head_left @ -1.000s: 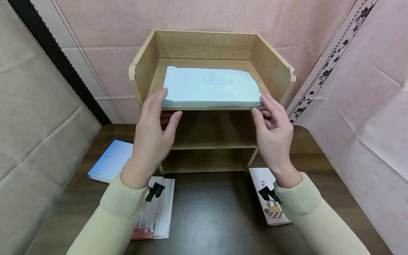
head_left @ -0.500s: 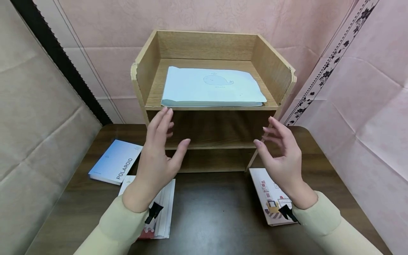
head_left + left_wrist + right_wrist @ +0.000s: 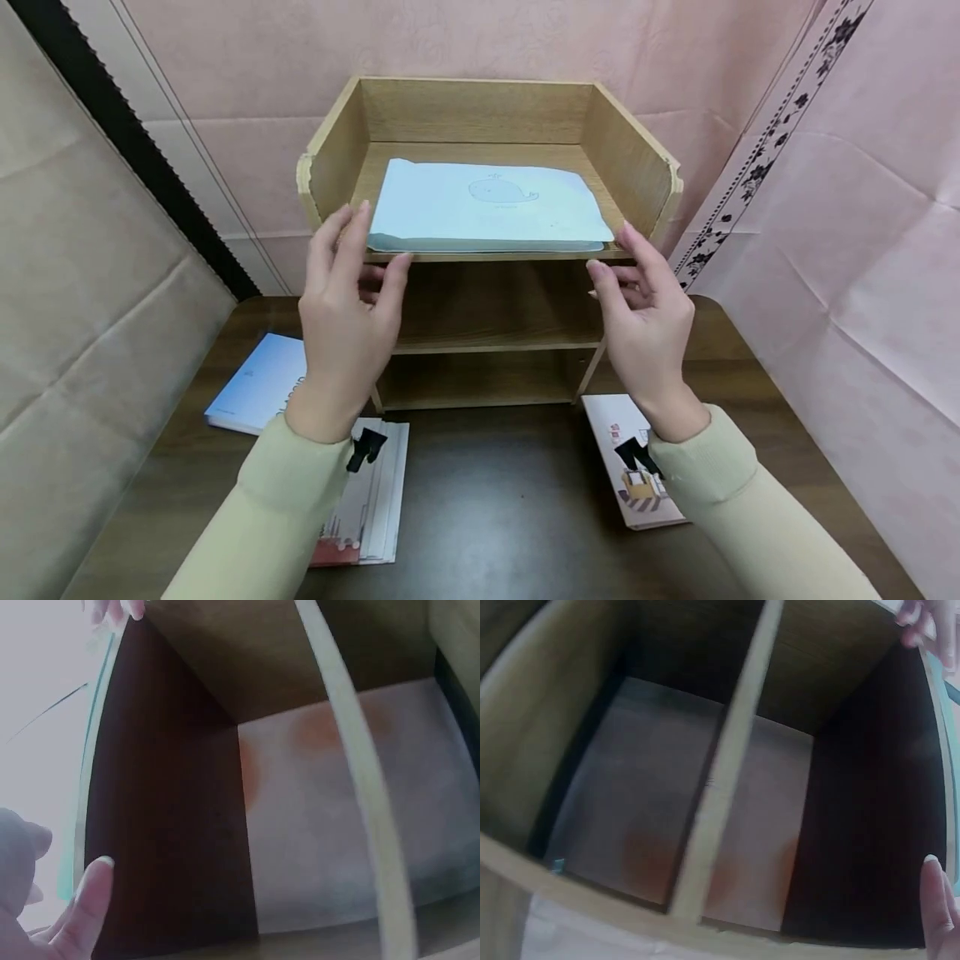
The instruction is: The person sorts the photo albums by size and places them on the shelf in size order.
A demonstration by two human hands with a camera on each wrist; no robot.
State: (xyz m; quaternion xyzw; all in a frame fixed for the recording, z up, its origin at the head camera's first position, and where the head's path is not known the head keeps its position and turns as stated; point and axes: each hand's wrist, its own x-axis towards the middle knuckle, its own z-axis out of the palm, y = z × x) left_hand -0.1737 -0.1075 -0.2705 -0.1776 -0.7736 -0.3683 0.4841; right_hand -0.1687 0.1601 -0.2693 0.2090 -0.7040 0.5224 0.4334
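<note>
Loosely curled, our left hand (image 3: 347, 293) and right hand (image 3: 647, 310) seem to touch the front corners of the shelf (image 3: 487, 250)'s top tier, where the folder (image 3: 487, 208) lies.

A thumb (image 3: 88, 892) lies against the dark underside of the shelf board (image 3: 165, 825), fingertips (image 3: 112, 609) above.

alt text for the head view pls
Two hands, left hand and right hand, reach to the front edge of a wooden shelf unit's top tier, where a pale blue whale booklet lies; more booklets lie on the dark table.
</note>
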